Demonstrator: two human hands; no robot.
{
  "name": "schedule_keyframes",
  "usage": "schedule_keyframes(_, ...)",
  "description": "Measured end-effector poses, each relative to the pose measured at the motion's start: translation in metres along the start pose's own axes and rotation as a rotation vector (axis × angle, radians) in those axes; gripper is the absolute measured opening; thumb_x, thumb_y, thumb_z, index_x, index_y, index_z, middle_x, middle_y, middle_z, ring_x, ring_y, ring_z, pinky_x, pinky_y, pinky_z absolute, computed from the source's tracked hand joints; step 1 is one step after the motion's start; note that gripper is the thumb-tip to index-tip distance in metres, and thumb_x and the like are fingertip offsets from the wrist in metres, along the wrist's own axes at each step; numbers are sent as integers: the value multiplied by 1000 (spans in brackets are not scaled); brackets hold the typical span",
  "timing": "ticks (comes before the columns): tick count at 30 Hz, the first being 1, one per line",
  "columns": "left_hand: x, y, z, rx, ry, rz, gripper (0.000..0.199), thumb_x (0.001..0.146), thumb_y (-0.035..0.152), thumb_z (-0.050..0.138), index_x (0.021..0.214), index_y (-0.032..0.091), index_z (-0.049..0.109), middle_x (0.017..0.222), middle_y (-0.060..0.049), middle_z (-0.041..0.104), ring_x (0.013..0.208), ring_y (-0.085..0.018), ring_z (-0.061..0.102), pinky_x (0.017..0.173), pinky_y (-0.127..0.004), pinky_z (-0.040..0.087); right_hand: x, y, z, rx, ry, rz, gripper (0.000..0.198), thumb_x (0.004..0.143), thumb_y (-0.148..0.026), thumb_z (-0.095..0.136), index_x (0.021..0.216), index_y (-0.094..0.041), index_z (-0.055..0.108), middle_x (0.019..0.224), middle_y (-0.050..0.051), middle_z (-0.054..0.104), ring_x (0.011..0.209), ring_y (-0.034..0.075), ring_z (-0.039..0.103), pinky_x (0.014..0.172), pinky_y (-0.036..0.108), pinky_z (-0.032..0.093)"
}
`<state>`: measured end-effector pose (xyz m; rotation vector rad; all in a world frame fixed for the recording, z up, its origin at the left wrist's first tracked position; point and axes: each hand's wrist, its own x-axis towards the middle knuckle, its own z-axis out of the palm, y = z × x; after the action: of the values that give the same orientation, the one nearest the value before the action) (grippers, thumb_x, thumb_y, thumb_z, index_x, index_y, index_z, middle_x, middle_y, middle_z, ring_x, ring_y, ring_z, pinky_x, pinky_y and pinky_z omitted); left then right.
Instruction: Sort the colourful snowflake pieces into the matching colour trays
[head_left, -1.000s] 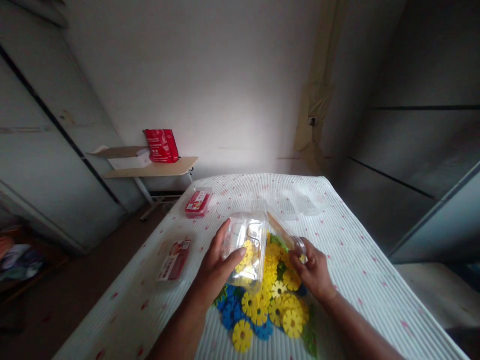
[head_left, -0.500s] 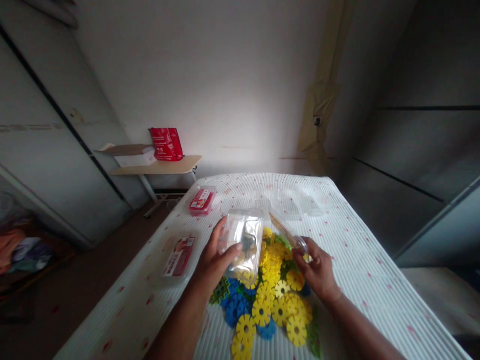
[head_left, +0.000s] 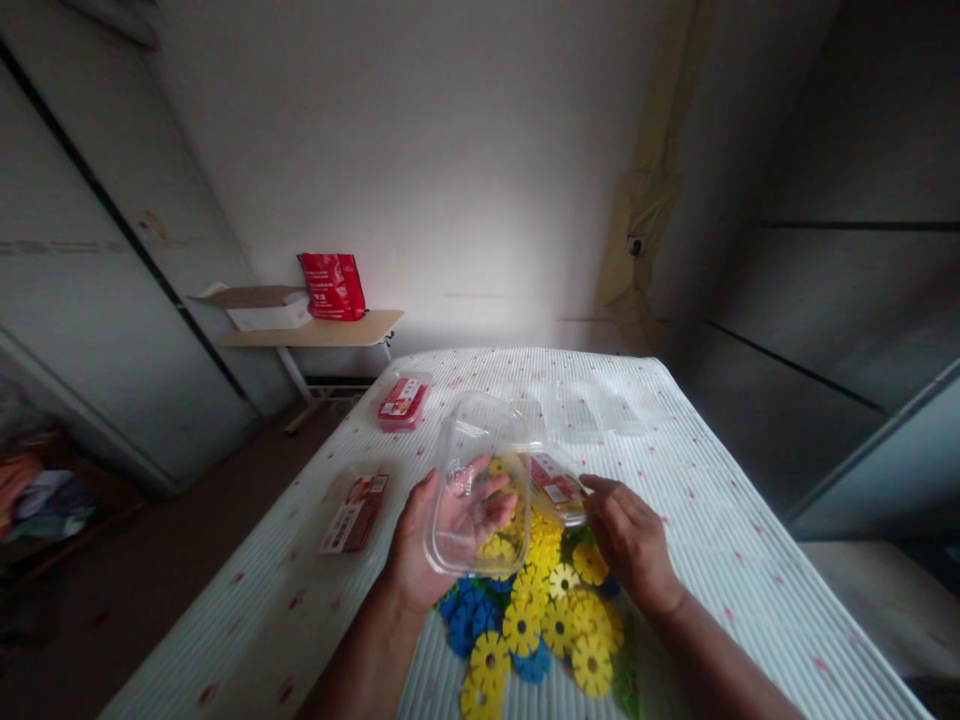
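Observation:
A clear plastic container (head_left: pixel 477 500) rests on the palm of my left hand (head_left: pixel 416 550), its open side tilted toward me. The fingers show through its clear bottom, spread behind it. My right hand (head_left: pixel 634 545) pinches the outer edge of a clear lid (head_left: pixel 559 485) bearing a red and white label. Lid and container lie side by side; whether they are joined I cannot tell. Below both hands is a pile of yellow snowflake discs (head_left: pixel 559 622), with blue discs (head_left: pixel 472 620) at its left and some green pieces (head_left: pixel 626 680) at the edges.
Two clear boxes with red labels, a nearer one (head_left: pixel 356 512) and a farther one (head_left: pixel 405 400), are on the left of the striped tablecloth (head_left: pixel 735 600). Clear containers (head_left: pixel 581 408) stand at the back. Beyond, a side table (head_left: pixel 337 332) holds a red bag (head_left: pixel 334 285) and a box (head_left: pixel 266 310).
The container in my left hand has turned so its inside faces me, and the hand is now behind it. My right hand has tilted the lid, bringing its label into view.

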<state>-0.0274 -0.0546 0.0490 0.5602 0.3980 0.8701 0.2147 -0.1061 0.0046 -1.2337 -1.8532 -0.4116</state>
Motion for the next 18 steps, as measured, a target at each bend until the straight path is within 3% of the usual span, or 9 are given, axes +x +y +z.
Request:
schedule_keyframes(7, -1, -12, -2, -17, -55, -57, 52, 82, 48, 47, 119, 12, 54, 110, -14, 63, 103, -28, 58, 88, -43, 45, -3, 1, -3, -68, 47, -146, 24, 84, -10, 51, 103, -21, 60, 106, 9, 68, 103, 21, 61, 89, 41, 53)
schedule_keyframes(12, -2, -17, -6, 14, -82, -98, 54, 81, 50, 48, 118, 12, 55, 106, -15, 64, 99, -29, 59, 82, -43, 47, 0, -4, -2, -33, 23, -208, 23, 83, -11, 50, 102, -22, 59, 108, 9, 67, 106, 21, 60, 90, 43, 52)
schedule_keyframes(16, -3, -14, -7, 21, -84, -73, 54, 80, 49, 49, 119, 12, 55, 107, -15, 63, 99, -29, 59, 82, -41, 48, 5, -7, -3, 73, -27, -159, 23, 83, -12, 44, 98, -21, 58, 114, 10, 64, 109, 23, 58, 97, 52, 43)
schedule_keyframes(18, -3, -12, -5, 54, -65, -37, 51, 80, 47, 51, 117, 12, 58, 110, -14, 62, 102, -28, 57, 83, -40, 47, 7, -9, -6, 102, 26, -63, 21, 82, -13, 45, 96, -21, 58, 114, 11, 63, 107, 24, 59, 95, 53, 44)
